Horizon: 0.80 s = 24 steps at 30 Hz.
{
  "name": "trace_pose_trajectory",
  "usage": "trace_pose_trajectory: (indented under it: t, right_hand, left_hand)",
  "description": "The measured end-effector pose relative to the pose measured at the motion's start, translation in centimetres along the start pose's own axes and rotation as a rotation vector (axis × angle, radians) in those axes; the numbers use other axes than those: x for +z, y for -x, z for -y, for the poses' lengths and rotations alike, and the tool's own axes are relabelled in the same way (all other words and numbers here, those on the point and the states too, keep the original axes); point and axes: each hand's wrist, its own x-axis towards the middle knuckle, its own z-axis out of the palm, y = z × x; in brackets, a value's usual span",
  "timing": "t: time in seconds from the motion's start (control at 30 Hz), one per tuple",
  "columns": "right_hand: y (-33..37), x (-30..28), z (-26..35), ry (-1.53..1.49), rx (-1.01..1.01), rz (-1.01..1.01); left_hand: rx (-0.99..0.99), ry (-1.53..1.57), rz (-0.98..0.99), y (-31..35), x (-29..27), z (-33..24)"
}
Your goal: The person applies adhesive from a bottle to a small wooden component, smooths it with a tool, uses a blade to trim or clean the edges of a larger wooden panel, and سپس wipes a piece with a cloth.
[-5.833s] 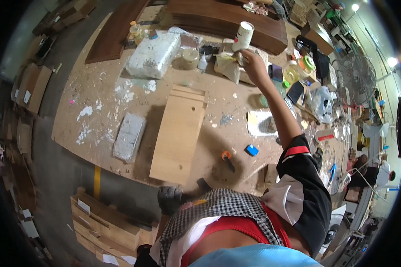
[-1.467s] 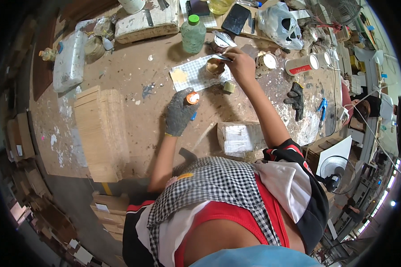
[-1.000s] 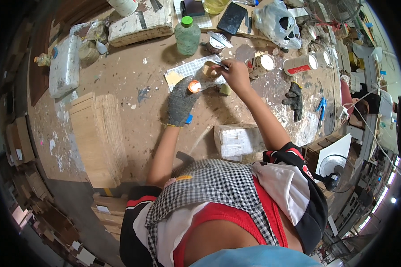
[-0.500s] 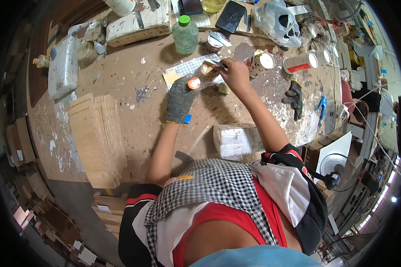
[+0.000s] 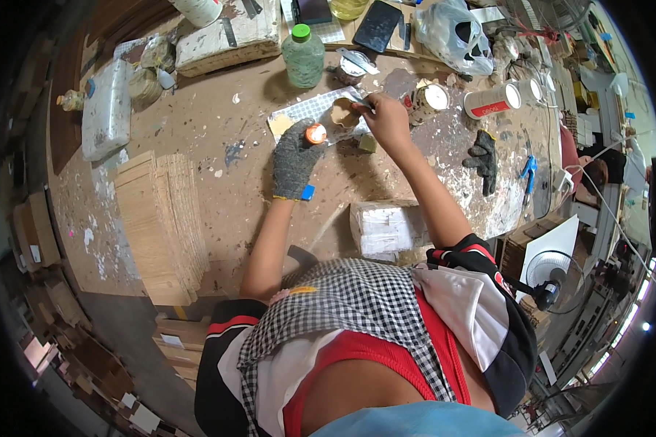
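Note:
My left hand [image 5: 296,160], in a dark grey work glove, is closed around something with a round orange-and-white end [image 5: 316,134]; its body is hidden by the glove. A small blue piece [image 5: 307,193] shows beside the glove's cuff. My bare right hand [image 5: 388,121] pinches a thin flat scraper [image 5: 362,104] at the right rim of a small brown cup [image 5: 344,113]. That cup sits on a white patterned sheet [image 5: 310,109], just right of my left hand. A small greenish block [image 5: 368,143] lies below the cup.
A green-capped bottle [image 5: 303,58] and a small tub [image 5: 353,67] stand behind the sheet. Paint-spotted cups [image 5: 428,102] are to the right, near a loose glove [image 5: 481,162]. Stacked wood strips [image 5: 157,226] lie left; a white-wrapped block [image 5: 388,227] sits near me.
The scraper has shifted from over the cup's opening to its right rim. The cup now shows a darker brown inside. My left hand has barely moved.

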Motion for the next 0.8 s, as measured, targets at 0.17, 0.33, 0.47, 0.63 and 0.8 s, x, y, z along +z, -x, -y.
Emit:
trace_pose_trajectory:
  t: [0.17,0.33,0.47,0.63,0.8]
  right_hand:
    - [0.3,2.0,-2.1,-0.381,0.190,0.050]
    - [0.6,1.7,-4.3,-0.672,0.395,-0.038]
    - [1.5,0.4,-4.2,-0.937,0.623,0.012]
    - [2.2,0.0,-4.6,-1.083,0.673,-0.025]
    - [2.3,-2.5,-2.7,-1.111,0.601,-0.011]
  left_hand:
    - [0.039,-0.077,-0.006,-0.2,0.4,-0.2]
    - [0.089,-0.251,-0.063,-0.2,0.4,-1.6]
    - [0.054,-0.242,-0.086,-0.6,0.4,-1.7]
    - [0.122,-0.270,-0.095,-1.4,1.0,-2.2]
    - [0.181,-0.196,-0.132,-1.9,1.5,-1.9]
